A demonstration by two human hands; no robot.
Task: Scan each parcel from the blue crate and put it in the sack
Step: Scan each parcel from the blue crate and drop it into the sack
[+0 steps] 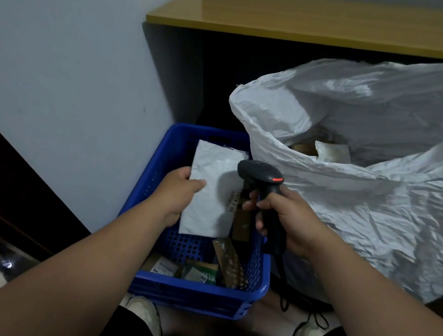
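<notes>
Over the blue perforated plastic crate (160, 160), the left hand (178, 193) pinches a flat white plastic mailer parcel (212, 189); the right hand (289, 218) grips a black handheld barcode scanner (261, 178) beside the crinkled white plastic sack (378, 201).

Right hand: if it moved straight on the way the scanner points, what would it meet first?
Probably the white parcel gripped by the left hand. The right hand aims the scanner leftward at it above the blue crate. Depth between them is unclear.

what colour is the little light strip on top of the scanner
Red-orange, a short strip on the black scanner head, gripped by the right hand; seen in the head view.
</notes>
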